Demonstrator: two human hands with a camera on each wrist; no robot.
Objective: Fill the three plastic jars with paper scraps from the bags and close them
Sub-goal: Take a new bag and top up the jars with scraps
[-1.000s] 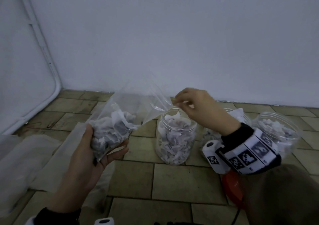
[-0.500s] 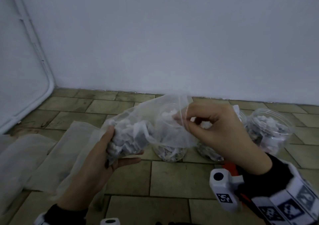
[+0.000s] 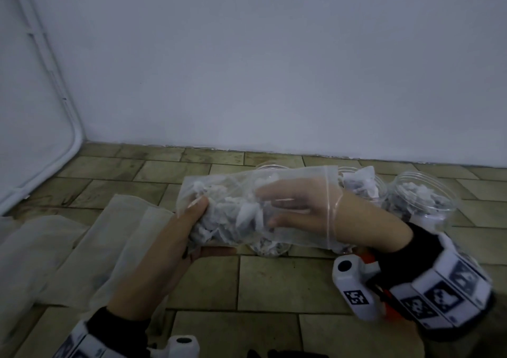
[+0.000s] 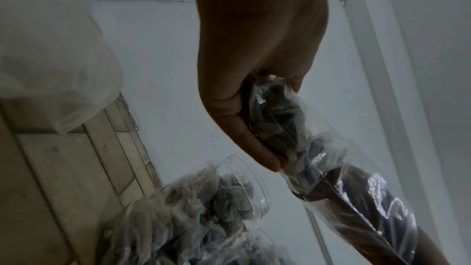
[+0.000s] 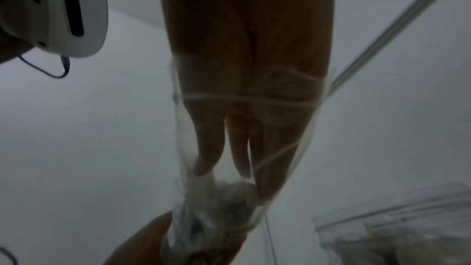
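A clear zip bag (image 3: 307,178) of paper scraps (image 3: 233,215) lies sideways in the air in front of the jars. My left hand (image 3: 175,237) grips its closed bottom end, thumb on top. My right hand (image 3: 274,206) is inside the bag through its mouth, fingers straight and reaching to the scraps (image 5: 221,198). Three lidless plastic jars stand behind on the tiled floor. The left jar (image 3: 267,248) is mostly hidden by the bag. The middle jar (image 3: 362,185) and the right jar (image 3: 422,198) hold scraps. The left wrist view shows my left hand (image 4: 254,108) squeezing the bag (image 4: 331,158).
Empty translucent bags (image 3: 82,248) lie flat on the floor at the left. A white wall runs close behind the jars, with a white pipe (image 3: 68,152) in the left corner. An orange-red object (image 3: 367,259) shows by my right wrist.
My right hand let go of the bag's mouth and slid inside the bag. The bag swung from tilted over the left jar to lying sideways, nearer to me.
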